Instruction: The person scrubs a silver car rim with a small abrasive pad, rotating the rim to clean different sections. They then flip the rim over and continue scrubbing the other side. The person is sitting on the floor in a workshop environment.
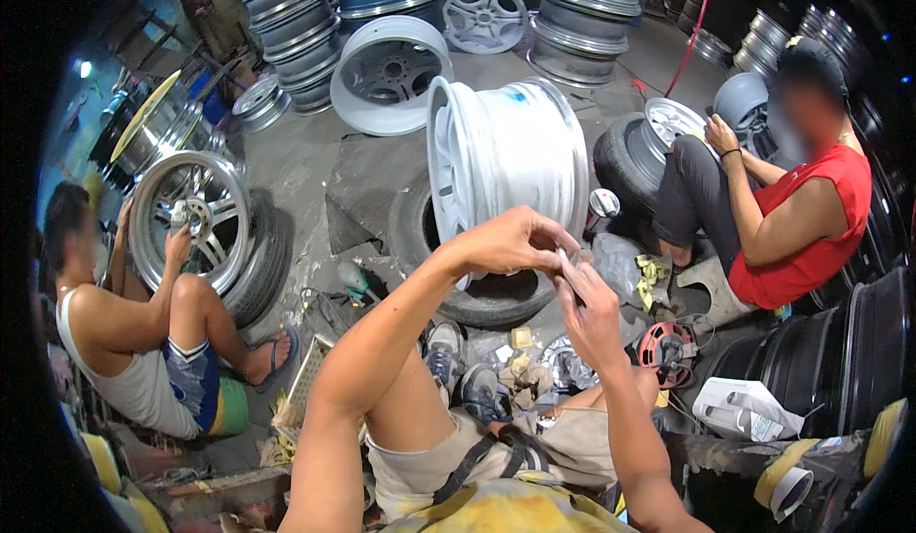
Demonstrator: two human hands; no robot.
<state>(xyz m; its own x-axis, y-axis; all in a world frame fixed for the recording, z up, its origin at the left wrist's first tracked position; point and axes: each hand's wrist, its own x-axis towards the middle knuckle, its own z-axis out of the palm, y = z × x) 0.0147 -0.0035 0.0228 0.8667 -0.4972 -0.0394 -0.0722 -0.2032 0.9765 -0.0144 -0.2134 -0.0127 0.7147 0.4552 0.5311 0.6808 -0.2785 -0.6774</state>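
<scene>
Small pale scrap being pinched by left hand and right hand; wheel being propped toward 12 o'clock, axis running 9-to-3, left hand nearer.

Wheel rim blocks straight reach (tyre beneath); gap leftward
</scene>
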